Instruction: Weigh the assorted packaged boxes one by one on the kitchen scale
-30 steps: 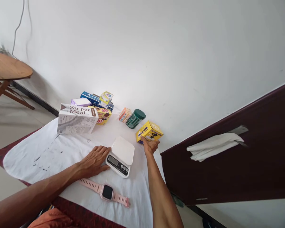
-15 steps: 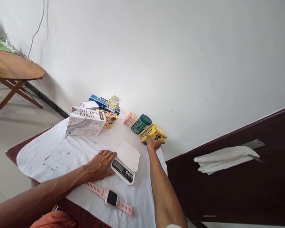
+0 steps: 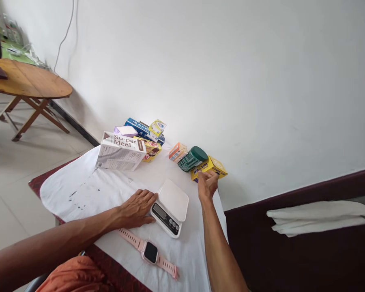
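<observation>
My left hand (image 3: 136, 209) lies flat and open on the white cloth (image 3: 85, 188), fingertips touching the left side of a small white digital scale (image 3: 172, 204). The scale's platform carries nothing. My right hand (image 3: 207, 184) reaches past the scale, fingers curled against the near side of a yellow box (image 3: 213, 166) that rests on the cloth beside a green jar (image 3: 193, 158) lying on its side. A pink smartwatch (image 3: 150, 251) lies flat in front of the scale.
A white "Su-per Meal" carton (image 3: 120, 152), a small orange box (image 3: 178, 151) and several stacked boxes (image 3: 146, 129) sit by the white wall. A dark maroon panel (image 3: 292, 255) with a folded white cloth (image 3: 316, 217) stands to the right. At far left is a wooden table (image 3: 33, 83).
The yellow box has come down from a raised tilt to rest beside the green jar, with my right hand still at its near side. My left hand stays by the scale. The view has shifted.
</observation>
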Demonstrator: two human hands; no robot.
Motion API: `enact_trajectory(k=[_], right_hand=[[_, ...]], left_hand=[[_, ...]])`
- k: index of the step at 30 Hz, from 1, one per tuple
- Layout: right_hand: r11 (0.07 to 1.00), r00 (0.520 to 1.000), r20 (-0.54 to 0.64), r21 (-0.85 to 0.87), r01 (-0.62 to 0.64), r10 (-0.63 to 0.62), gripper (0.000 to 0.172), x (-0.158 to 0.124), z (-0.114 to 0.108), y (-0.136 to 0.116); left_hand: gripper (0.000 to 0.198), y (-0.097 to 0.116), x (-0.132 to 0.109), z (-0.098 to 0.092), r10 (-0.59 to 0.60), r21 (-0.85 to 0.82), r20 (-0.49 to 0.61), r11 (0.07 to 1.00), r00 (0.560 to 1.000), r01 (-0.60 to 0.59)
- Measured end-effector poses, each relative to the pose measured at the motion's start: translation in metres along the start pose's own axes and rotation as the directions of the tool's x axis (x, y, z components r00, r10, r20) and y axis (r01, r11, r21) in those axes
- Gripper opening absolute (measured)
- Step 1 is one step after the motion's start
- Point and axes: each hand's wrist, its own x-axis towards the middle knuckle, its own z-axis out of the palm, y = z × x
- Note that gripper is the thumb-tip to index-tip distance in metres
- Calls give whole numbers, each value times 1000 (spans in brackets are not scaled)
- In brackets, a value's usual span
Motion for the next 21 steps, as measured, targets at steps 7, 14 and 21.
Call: enact_trajectory(k=[7, 14, 21], right_hand=[[874, 771, 433, 361, 325, -466, 63, -101, 38, -103], [752, 622, 423, 348, 560, -659, 110, -132, 90, -144], [729, 542, 513, 291, 620, -666, 105, -113, 116, -145]], left_hand=[[62, -3, -1, 3, -2, -7, -16, 1000, 1000, 2], [54, -6, 0, 10, 11, 3, -39, 1000, 999, -11], [56, -6, 1, 9, 7, 62, -17, 998, 1000, -6]])
